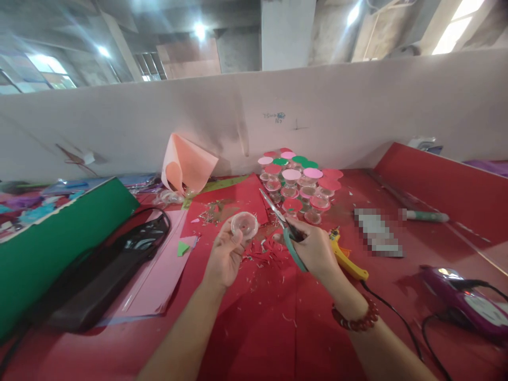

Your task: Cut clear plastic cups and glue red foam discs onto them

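Observation:
My left hand (227,256) grips a small clear plastic cup (245,225) between thumb and fingers, its round face turned up toward me. In my right hand (317,251) is a pair of scissors (273,203) with teal handles, the blades pointing up and left, apart from the cup. Beneath both hands lie red paper scraps (264,253) on a red sheet (254,312). Just beyond stand several clear cups topped with pink, red and green paper discs (291,174).
A yellow glue gun (349,259) with a black cord lies right of my right hand. Farther right is a purple device (468,301) with cables. Pink sheets (154,275) and a black bag (99,280) lie left, beside a green board (79,227). A red board (436,185) borders the right.

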Tool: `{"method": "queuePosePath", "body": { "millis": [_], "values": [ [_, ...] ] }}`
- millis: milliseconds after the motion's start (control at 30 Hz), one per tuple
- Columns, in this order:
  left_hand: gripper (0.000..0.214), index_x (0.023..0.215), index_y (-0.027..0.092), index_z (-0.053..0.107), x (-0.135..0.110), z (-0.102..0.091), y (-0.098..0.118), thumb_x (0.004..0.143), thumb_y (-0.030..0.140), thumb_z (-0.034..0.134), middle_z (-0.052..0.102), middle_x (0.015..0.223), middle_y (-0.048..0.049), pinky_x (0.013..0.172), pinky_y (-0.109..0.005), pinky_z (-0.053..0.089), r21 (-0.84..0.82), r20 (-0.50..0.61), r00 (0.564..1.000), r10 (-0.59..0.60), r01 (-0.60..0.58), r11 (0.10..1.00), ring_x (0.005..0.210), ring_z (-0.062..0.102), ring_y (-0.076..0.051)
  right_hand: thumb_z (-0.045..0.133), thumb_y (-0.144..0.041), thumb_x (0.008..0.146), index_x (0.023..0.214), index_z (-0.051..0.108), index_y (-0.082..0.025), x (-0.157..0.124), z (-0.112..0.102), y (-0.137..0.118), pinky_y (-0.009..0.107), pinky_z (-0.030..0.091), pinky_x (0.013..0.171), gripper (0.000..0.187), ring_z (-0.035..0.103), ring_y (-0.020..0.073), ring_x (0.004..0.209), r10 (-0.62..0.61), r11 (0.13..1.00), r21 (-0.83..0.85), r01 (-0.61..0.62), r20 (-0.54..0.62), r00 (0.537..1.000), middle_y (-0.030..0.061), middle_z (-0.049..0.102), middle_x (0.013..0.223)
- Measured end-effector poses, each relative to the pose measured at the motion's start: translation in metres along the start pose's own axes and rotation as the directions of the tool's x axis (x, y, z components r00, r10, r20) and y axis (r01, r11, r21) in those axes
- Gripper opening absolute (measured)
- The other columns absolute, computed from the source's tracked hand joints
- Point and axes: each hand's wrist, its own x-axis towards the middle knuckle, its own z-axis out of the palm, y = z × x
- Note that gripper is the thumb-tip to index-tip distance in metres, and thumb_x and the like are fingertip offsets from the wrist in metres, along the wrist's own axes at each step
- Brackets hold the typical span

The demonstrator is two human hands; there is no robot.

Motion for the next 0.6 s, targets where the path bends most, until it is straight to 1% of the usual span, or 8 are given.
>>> {"method": "queuePosePath", "body": {
  "millis": [67, 133, 200, 267, 367, 467, 533, 600],
  "values": [
    [0.028, 0.100, 0.021, 0.066, 0.002, -0.002, 0.001, 0.073, 0.025, 0.074, 0.070, 0.106, -0.0060, 0.091, -0.033, 0.052, -0.025, -0.036, 0.999, 0.006, -0.007, 1.000, 0.099, 0.066, -0.020, 0.064, -0.036, 0.074, 0.107, 0.071, -0.021, -0.004, 0.001, -0.006, 0.023, 0.043, 0.054, 0.038, 0.057, 0.0153, 0.058, -0.023, 0.998, -0.066, 0.024, 0.017, 1.000, -0.0017, 0.064, 0.066],
    [0.029, 0.100, 0.021, 0.066, 0.003, -0.003, 0.002, 0.073, 0.024, 0.074, 0.070, 0.106, -0.0048, 0.090, -0.032, 0.052, -0.035, -0.067, 0.998, 0.013, -0.015, 0.999, 0.100, 0.066, -0.019, 0.065, -0.035, 0.073, 0.113, 0.069, -0.023, -0.010, 0.003, -0.012, 0.025, 0.045, 0.059, 0.042, 0.062, 0.0181, 0.068, -0.065, 0.985, -0.158, 0.069, 0.027, 0.997, 0.0013, 0.070, 0.080],
    [0.027, 0.099, 0.021, 0.067, 0.004, -0.005, 0.002, 0.073, 0.024, 0.075, 0.070, 0.107, -0.0037, 0.088, -0.029, 0.053, -0.048, -0.094, 0.995, 0.021, -0.025, 0.999, 0.099, 0.066, -0.018, 0.065, -0.034, 0.072, 0.117, 0.066, -0.025, -0.014, 0.005, -0.015, 0.028, 0.047, 0.067, 0.045, 0.065, 0.0210, 0.080, -0.117, 0.962, -0.245, 0.121, 0.030, 0.993, 0.0040, 0.071, 0.099],
    [0.027, 0.097, 0.021, 0.068, 0.004, -0.005, 0.002, 0.071, 0.024, 0.076, 0.070, 0.109, -0.0030, 0.087, -0.026, 0.054, -0.070, -0.111, 0.993, 0.028, -0.035, 0.997, 0.098, 0.066, -0.016, 0.065, -0.034, 0.073, 0.118, 0.065, -0.027, -0.016, 0.008, -0.016, 0.030, 0.048, 0.071, 0.045, 0.066, 0.0214, 0.085, -0.161, 0.937, -0.309, 0.162, 0.029, 0.987, 0.0043, 0.070, 0.107],
    [0.028, 0.097, 0.020, 0.068, 0.005, -0.005, 0.004, 0.071, 0.024, 0.077, 0.070, 0.110, -0.0037, 0.084, -0.024, 0.054, -0.098, -0.107, 0.994, 0.032, -0.043, 0.994, 0.097, 0.066, -0.015, 0.064, -0.033, 0.074, 0.117, 0.066, -0.029, -0.016, 0.011, -0.012, 0.028, 0.046, 0.067, 0.043, 0.065, 0.0185, 0.076, -0.202, 0.908, -0.371, 0.196, 0.024, 0.979, 0.0025, 0.071, 0.097],
    [0.028, 0.098, 0.020, 0.068, 0.005, -0.006, 0.005, 0.071, 0.024, 0.076, 0.070, 0.109, -0.0048, 0.080, -0.023, 0.055, -0.101, -0.098, 0.995, 0.036, -0.046, 0.994, 0.095, 0.066, -0.015, 0.064, -0.032, 0.075, 0.117, 0.067, -0.029, -0.015, 0.013, -0.007, 0.026, 0.044, 0.061, 0.042, 0.062, 0.0155, 0.066, -0.216, 0.899, -0.384, 0.210, 0.027, 0.976, 0.0010, 0.071, 0.088],
    [0.028, 0.098, 0.020, 0.069, 0.005, -0.007, 0.005, 0.071, 0.024, 0.076, 0.071, 0.105, -0.0052, 0.079, -0.023, 0.055, -0.098, -0.102, 0.994, 0.034, -0.044, 0.994, 0.095, 0.067, -0.016, 0.063, -0.032, 0.076, 0.118, 0.066, -0.029, -0.015, 0.013, -0.005, 0.025, 0.043, 0.059, 0.042, 0.061, 0.0145, 0.064, -0.217, 0.906, -0.364, 0.217, 0.042, 0.975, 0.0010, 0.071, 0.088],
    [0.029, 0.099, 0.020, 0.069, 0.006, -0.008, 0.005, 0.072, 0.025, 0.076, 0.072, 0.102, -0.0051, 0.079, -0.024, 0.055, -0.096, -0.108, 0.994, 0.033, -0.043, 0.994, 0.095, 0.067, -0.016, 0.063, -0.032, 0.077, 0.118, 0.066, -0.029, -0.015, 0.013, -0.004, 0.025, 0.044, 0.061, 0.042, 0.062, 0.0148, 0.067, -0.219, 0.918, -0.326, 0.226, 0.059, 0.974, 0.0017, 0.072, 0.091]
  ]
}}
